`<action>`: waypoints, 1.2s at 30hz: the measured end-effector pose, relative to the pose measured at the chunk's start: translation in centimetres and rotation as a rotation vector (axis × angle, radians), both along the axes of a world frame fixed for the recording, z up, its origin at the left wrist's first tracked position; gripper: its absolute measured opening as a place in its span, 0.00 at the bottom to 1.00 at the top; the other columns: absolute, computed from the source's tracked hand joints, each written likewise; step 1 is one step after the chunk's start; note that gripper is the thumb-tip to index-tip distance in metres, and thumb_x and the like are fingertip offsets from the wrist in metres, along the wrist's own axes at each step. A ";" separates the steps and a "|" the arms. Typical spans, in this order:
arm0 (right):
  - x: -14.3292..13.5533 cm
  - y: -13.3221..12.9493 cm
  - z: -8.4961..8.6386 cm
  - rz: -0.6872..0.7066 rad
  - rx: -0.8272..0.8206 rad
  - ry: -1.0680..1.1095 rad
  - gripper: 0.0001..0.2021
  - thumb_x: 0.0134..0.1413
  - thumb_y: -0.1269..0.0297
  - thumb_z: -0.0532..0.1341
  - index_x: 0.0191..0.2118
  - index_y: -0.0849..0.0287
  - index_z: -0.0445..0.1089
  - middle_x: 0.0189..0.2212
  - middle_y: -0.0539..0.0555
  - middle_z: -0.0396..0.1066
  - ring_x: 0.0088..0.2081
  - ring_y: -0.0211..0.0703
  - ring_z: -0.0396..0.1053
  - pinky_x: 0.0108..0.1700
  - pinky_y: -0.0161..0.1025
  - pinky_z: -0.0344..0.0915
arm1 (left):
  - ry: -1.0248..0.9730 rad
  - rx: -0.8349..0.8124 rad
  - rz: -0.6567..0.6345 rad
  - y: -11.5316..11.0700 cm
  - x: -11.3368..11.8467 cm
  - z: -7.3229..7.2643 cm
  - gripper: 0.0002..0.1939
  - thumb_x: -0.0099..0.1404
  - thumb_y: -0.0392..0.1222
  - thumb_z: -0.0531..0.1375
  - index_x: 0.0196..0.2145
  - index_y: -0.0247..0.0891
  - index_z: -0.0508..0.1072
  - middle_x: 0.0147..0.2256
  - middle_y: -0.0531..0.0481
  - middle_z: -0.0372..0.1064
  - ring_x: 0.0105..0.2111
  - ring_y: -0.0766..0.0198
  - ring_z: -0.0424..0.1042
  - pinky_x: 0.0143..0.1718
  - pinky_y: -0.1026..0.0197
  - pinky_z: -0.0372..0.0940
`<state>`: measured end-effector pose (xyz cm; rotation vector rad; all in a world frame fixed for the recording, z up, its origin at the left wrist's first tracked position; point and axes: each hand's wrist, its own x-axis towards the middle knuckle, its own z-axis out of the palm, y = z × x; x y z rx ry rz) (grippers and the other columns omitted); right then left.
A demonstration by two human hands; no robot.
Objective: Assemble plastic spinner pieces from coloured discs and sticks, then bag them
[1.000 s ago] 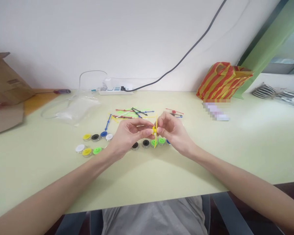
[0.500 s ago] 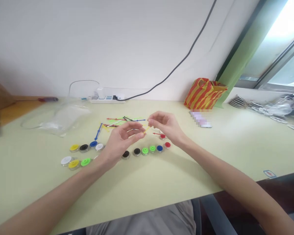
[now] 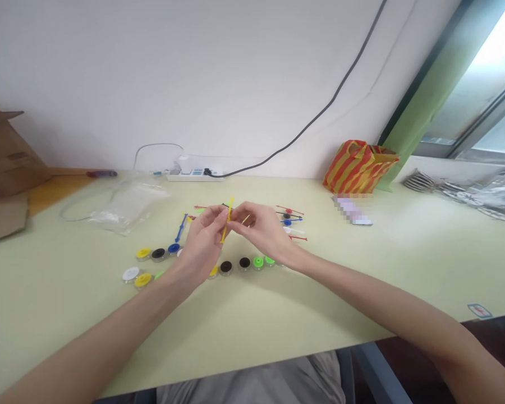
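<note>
Pinching a yellow arrow pointer (image 3: 229,216) between thumb and fingers of the left hand (image 3: 205,235), and meeting it from the other side with the gathered thumb and fingers of the right hand (image 3: 263,224). Held tilted, near upright, above the worktop (image 3: 404,264), with its middle partly hidden by fingertips. Note, nearer than the hands, a black-topped round piece (image 3: 226,267) on a clear base, near a second black piece (image 3: 244,263) and a green piece (image 3: 258,262). Compare, beyond the right hand, a red pointer (image 3: 289,210) and a blue pointer (image 3: 297,220). For markings, note a blue-bordered label (image 3: 480,311) at the worktop's near edge, bearing a red mark too small to read; a pixelated pale strip (image 3: 353,212), illegible, just in front of a red-and-yellow striped bag (image 3: 356,166); and, at far left, a cardboard box (image 3: 8,148) with a dark patch, likewise unreadable.
</note>
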<state>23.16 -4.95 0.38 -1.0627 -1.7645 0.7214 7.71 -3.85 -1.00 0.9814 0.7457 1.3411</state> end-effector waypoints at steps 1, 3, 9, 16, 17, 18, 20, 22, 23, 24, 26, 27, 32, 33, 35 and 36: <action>-0.4 0.4 0.1 0.004 -0.011 -0.013 0.05 0.59 0.61 0.65 0.36 0.57 0.74 0.34 0.50 0.78 0.33 0.39 0.73 0.37 0.38 0.68 | -0.017 0.001 -0.005 0.0 0.0 0.1 0.08 0.61 0.43 0.70 0.35 0.40 0.76 0.38 0.51 0.74 0.47 0.61 0.74 0.58 0.57 0.65; -1.1 1.1 0.2 0.010 -0.017 -0.037 0.06 0.60 0.62 0.64 0.33 0.57 0.74 0.33 0.50 0.78 0.33 0.38 0.73 0.38 0.38 0.68 | -0.050 -0.002 -0.027 0.1 -0.1 0.2 0.06 0.63 0.42 0.68 0.36 0.40 0.76 0.40 0.50 0.74 0.49 0.61 0.73 0.59 0.58 0.64; -1.3 2.4 0.4 -0.042 0.084 -0.090 0.05 0.59 0.67 0.63 0.41 0.56 0.74 0.39 0.51 0.79 0.38 0.41 0.75 0.41 0.39 0.68 | -0.030 0.081 -0.098 0.3 -0.4 0.5 0.05 0.68 0.42 0.63 0.40 0.41 0.77 0.49 0.47 0.74 0.56 0.57 0.70 0.60 0.53 0.63; 0.1 2.1 0.9 -0.060 0.241 -0.218 0.11 0.64 0.60 0.64 0.50 0.52 0.72 0.39 0.52 0.78 0.44 0.47 0.73 0.48 0.46 0.67 | 0.083 0.191 -0.077 -0.8 0.1 0.7 0.10 0.71 0.48 0.60 0.47 0.46 0.75 0.60 0.48 0.68 0.60 0.54 0.68 0.61 0.49 0.65; 0.2 2.0 0.9 -0.065 0.251 -0.209 0.12 0.64 0.60 0.64 0.52 0.50 0.70 0.38 0.51 0.78 0.44 0.47 0.73 0.48 0.46 0.67 | 0.087 0.192 -0.079 -1.0 0.2 0.8 0.12 0.71 0.48 0.60 0.50 0.47 0.74 0.61 0.49 0.68 0.60 0.55 0.68 0.61 0.49 0.64; 0.2 1.8 0.9 -0.054 0.257 -0.189 0.14 0.64 0.61 0.64 0.54 0.49 0.68 0.38 0.50 0.77 0.43 0.46 0.73 0.47 0.45 0.67 | 0.089 0.187 -0.087 -1.1 0.2 0.8 0.14 0.71 0.49 0.60 0.53 0.48 0.72 0.60 0.48 0.69 0.60 0.55 0.68 0.61 0.48 0.64; 0.2 1.6 0.9 0.001 0.286 -0.173 0.15 0.64 0.64 0.62 0.55 0.48 0.67 0.39 0.49 0.75 0.41 0.43 0.72 0.46 0.43 0.68 | 0.087 0.160 -0.105 -1.2 0.2 0.9 0.18 0.71 0.50 0.60 0.57 0.49 0.70 0.57 0.48 0.72 0.59 0.55 0.69 0.62 0.47 0.63; 0.1 1.6 0.8 0.046 0.337 -0.204 0.12 0.63 0.68 0.61 0.51 0.49 0.69 0.40 0.50 0.74 0.41 0.43 0.71 0.45 0.42 0.67 | 0.078 0.127 -0.122 -1.2 0.2 1.0 0.19 0.71 0.51 0.60 0.57 0.48 0.71 0.54 0.47 0.74 0.58 0.54 0.70 0.61 0.46 0.63; 0.1 1.6 0.8 0.063 0.362 -0.223 0.11 0.63 0.70 0.61 0.48 0.50 0.71 0.41 0.51 0.74 0.41 0.43 0.70 0.44 0.42 0.67 | 0.070 0.116 -0.135 -1.1 0.2 1.0 0.19 0.70 0.51 0.61 0.57 0.47 0.72 0.54 0.46 0.74 0.59 0.53 0.69 0.61 0.46 0.64; 0.2 1.7 0.9 0.077 0.384 -0.235 0.10 0.62 0.71 0.60 0.46 0.51 0.72 0.41 0.52 0.74 0.41 0.44 0.70 0.44 0.41 0.67 | 0.063 0.111 -0.149 -1.1 0.2 1.0 0.18 0.70 0.50 0.61 0.55 0.46 0.73 0.55 0.46 0.73 0.60 0.51 0.68 0.61 0.46 0.64; 0.7 2.0 1.2 0.099 0.405 -0.228 0.09 0.63 0.72 0.59 0.44 0.51 0.73 0.40 0.51 0.75 0.42 0.43 0.71 0.45 0.41 0.67 | 0.063 0.111 -0.184 -1.0 0.2 1.0 0.17 0.69 0.48 0.62 0.54 0.44 0.74 0.58 0.45 0.71 0.64 0.50 0.64 0.61 0.45 0.64; 1.1 2.3 1.5 0.105 0.405 -0.216 0.09 0.63 0.71 0.60 0.44 0.51 0.74 0.39 0.51 0.76 0.41 0.43 0.71 0.45 0.41 0.67 | 0.070 0.113 -0.201 -1.1 0.3 1.0 0.17 0.68 0.47 0.62 0.54 0.44 0.74 0.60 0.45 0.69 0.65 0.49 0.62 0.62 0.45 0.64; 5.3 4.8 3.5 -0.063 0.402 -0.220 0.05 0.60 0.62 0.64 0.39 0.55 0.76 0.39 0.53 0.78 0.41 0.45 0.74 0.48 0.43 0.67 | 0.168 0.127 -0.249 -1.9 0.5 1.0 0.28 0.65 0.44 0.65 0.62 0.54 0.68 0.68 0.48 0.60 0.69 0.48 0.57 0.64 0.43 0.61; 6.5 5.5 3.8 -0.114 0.391 -0.246 0.05 0.59 0.61 0.64 0.38 0.55 0.76 0.38 0.53 0.79 0.40 0.46 0.74 0.47 0.43 0.67 | 0.203 0.129 -0.247 -2.0 0.6 0.9 0.31 0.64 0.44 0.66 0.63 0.56 0.67 0.69 0.48 0.59 0.69 0.47 0.58 0.64 0.43 0.62; 9.1 6.9 3.8 -0.199 0.344 -0.300 0.07 0.58 0.60 0.65 0.38 0.57 0.77 0.38 0.54 0.79 0.40 0.46 0.74 0.47 0.43 0.67 | 0.269 0.127 -0.231 -2.0 0.8 0.4 0.34 0.62 0.44 0.67 0.64 0.59 0.64 0.68 0.48 0.59 0.68 0.46 0.60 0.62 0.43 0.63; 10.5 7.6 3.6 -0.249 0.318 -0.317 0.07 0.58 0.60 0.64 0.38 0.57 0.77 0.37 0.54 0.79 0.40 0.46 0.74 0.46 0.42 0.67 | 0.295 0.120 -0.219 -2.0 0.8 0.1 0.35 0.62 0.44 0.67 0.64 0.59 0.64 0.68 0.47 0.60 0.67 0.46 0.61 0.61 0.43 0.63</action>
